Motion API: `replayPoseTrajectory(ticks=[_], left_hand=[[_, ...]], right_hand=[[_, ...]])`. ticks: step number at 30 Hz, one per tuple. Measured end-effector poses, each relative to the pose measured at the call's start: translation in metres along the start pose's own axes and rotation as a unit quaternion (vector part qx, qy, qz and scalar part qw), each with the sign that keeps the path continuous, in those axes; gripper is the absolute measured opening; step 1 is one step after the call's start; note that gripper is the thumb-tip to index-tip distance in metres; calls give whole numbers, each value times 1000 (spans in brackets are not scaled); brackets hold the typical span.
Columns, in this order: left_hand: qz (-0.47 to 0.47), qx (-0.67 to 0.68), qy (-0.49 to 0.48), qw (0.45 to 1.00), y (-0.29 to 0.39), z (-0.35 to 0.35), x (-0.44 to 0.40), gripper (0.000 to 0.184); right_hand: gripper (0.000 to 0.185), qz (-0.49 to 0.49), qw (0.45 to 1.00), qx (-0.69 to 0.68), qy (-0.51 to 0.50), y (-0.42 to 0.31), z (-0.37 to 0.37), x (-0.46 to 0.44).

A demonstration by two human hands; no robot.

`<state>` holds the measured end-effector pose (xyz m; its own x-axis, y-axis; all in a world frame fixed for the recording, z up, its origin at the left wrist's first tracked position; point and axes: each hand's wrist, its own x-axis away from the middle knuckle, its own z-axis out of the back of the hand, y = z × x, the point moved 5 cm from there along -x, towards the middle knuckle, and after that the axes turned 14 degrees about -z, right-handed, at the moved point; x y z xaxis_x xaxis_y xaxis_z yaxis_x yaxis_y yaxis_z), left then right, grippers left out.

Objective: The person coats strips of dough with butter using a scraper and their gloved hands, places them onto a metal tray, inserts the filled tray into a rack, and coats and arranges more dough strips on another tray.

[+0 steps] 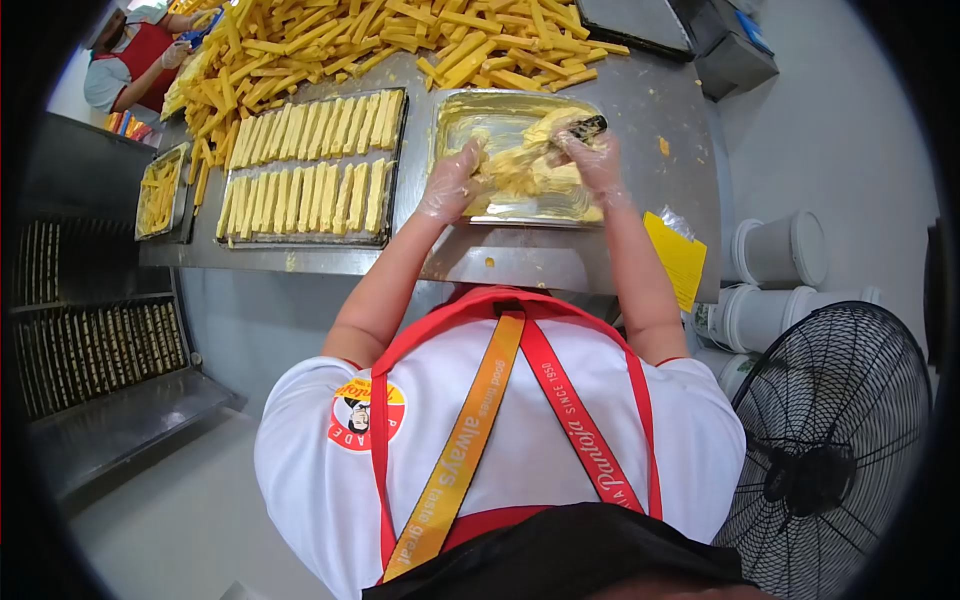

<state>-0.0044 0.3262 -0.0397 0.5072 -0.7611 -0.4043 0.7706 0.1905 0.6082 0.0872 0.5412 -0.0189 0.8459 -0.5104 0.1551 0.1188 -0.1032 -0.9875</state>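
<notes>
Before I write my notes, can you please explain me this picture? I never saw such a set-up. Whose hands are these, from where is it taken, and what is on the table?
There is no machine here: a person works in thin clear gloves, and the one picture comes from a camera on their head, looking down.

On the metal table, the right hand grips a black-handled tool over a metal pan smeared with pale yellow cream. The left hand is at the pan's left side; whether it holds anything is unclear.

To the left, a tray holds two rows of coated sticks. Behind lies a heap of orange-yellow sticks. A co-worker stands at the far left.
</notes>
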Motion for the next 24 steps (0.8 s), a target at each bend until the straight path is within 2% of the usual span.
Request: replayPoseTrajectory(ticks=[1, 2, 5, 9, 10, 13, 14, 15, 17, 21, 23, 24], left_hand=[[-9, 1, 16, 1000, 4, 3, 1, 58], [39, 26, 0, 999, 2, 3, 3, 51], [10, 17, 33, 999, 0, 8, 4, 46], [49, -32, -7, 998, 2, 6, 4, 50], [43, -16, 3, 999, 5, 6, 4, 50], [22, 14, 28, 999, 13, 9, 2, 51], [15, 15, 30, 999, 15, 10, 3, 51], [7, 15, 31, 999, 17, 12, 4, 50], [35, 11, 50, 998, -1, 3, 7, 45], [125, -31, 31, 991, -6, 5, 8, 34], [183, 23, 29, 982, -9, 7, 10, 31], [210, 50, 29, 976, -11, 7, 10, 30]], right_hand=[[18, -28, 997, 58, 36, 7, 11, -8], [19, -59, 989, 115, 71, 18, 20, -12], [20, -24, 991, 99, 83, 27, 27, -21], [19, -19, 985, -154, -70, -13, -15, 16], [17, -20, 983, -166, -74, -9, -18, 13], [17, 1, 997, -62, -40, 16, -2, -9], [17, -41, 997, -66, -7, 19, 6, -13], [17, -42, 998, -48, 8, 19, 9, -14], [18, -45, 998, -12, 39, 21, 14, -17], [17, -2, 995, -83, -46, -1, -11, 9], [16, 25, 995, -83, -52, 3, -16, 13], [14, 14, 998, -42, -34, 16, -11, 7]])
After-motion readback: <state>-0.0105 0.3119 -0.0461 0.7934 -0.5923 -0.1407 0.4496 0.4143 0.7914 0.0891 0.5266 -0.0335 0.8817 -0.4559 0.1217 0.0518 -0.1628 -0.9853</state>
